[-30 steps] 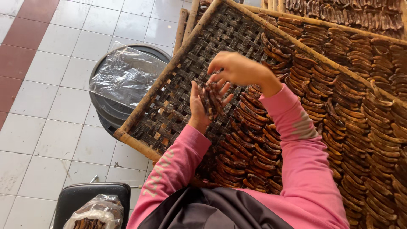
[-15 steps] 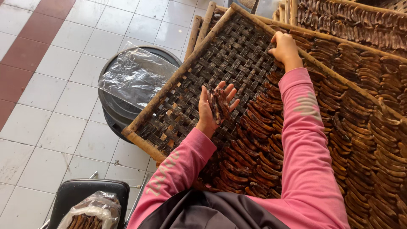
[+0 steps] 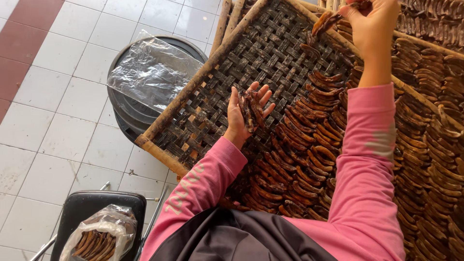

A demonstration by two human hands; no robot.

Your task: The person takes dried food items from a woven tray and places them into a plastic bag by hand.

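The left hand (image 3: 244, 113) lies palm up with fingers spread, cradling a few dark dried banana pieces (image 3: 251, 110) over the woven bamboo tray (image 3: 232, 72). The right hand (image 3: 372, 21) is raised over the tray's far edge, its fingers pinched around more dried pieces (image 3: 325, 21). Rows of dried bananas (image 3: 309, 145) cover the tray's near right part. Left of the tray, a black round bin (image 3: 126, 111) covered with clear plastic sheet (image 3: 152, 70) stands on the white tiled floor (image 3: 58, 125); below it, a black chair (image 3: 87, 205) holds a plastic bag of bananas (image 3: 99, 237).
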